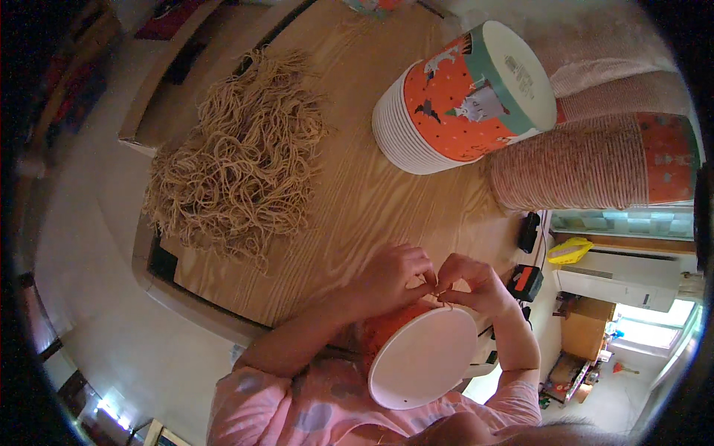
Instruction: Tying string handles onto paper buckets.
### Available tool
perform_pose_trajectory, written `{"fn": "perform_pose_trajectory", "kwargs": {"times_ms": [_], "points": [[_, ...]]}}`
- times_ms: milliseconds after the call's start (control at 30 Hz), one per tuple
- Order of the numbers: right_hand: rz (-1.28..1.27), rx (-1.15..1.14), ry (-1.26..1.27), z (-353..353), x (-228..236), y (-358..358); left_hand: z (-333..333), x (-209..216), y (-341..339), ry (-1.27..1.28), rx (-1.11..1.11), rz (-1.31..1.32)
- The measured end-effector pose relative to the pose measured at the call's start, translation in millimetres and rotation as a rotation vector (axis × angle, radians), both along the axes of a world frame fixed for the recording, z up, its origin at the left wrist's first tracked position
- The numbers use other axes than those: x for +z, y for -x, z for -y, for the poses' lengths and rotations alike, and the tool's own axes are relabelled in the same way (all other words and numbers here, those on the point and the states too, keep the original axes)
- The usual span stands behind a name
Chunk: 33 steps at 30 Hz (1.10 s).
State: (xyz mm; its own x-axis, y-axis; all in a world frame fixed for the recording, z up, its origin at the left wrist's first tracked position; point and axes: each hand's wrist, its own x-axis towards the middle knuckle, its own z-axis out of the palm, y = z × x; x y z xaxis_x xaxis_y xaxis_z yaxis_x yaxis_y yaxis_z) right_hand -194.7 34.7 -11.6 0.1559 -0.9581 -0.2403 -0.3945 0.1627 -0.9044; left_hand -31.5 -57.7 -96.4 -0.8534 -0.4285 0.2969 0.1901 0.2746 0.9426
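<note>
An orange-printed paper bucket [422,358] rests against my body, its round white mouth tilted up and a small dark hole near its lower rim. Above the bucket's far rim my hands meet. My left hand [394,281] is closed in a pinch on a short piece of tan twine [439,296]. From the other side, the thumb and forefinger of my right hand [476,288] pinch the same twine. Fingers cover most of the twine, so I cannot tell whether it is knotted.
Cut lengths of twine lie in a big heap [238,163] on the wooden table [349,178]. Nested buckets form a stack [476,97] at the far right, with a longer stack [587,163] beside it. Black devices [524,282] sit near the table's right edge.
</note>
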Motion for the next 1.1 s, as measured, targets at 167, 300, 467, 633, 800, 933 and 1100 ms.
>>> {"fn": "perform_pose_trajectory", "kwargs": {"times_ms": [167,300,467,633,800,933,1100], "points": [[0.001,0.027,0.01,3.9,-1.2,1.1,-2.4,-3.2,1.0,-0.024,-0.012,-0.011],[0.018,0.05,0.054,-0.8,-0.8,4.8,-0.2,-0.9,1.8,-0.016,-0.043,-0.014],[0.013,0.099,0.108,-3.1,6.2,4.8,4.3,2.7,-2.2,0.086,-0.039,-0.014],[0.067,0.143,0.132,-1.3,7.9,7.1,5.5,0.4,-4.0,0.159,0.01,0.016],[0.015,0.249,0.125,-4.3,18.3,5.5,3.0,-0.7,-6.6,0.191,-0.02,0.016],[0.001,0.189,-0.013,-12.8,41.0,-5.6,1.7,-8.1,-3.9,0.079,-0.006,0.051],[-0.315,0.003,0.146,-46.7,42.8,-19.5,18.2,-6.3,-10.0,0.173,0.325,0.203]]}}
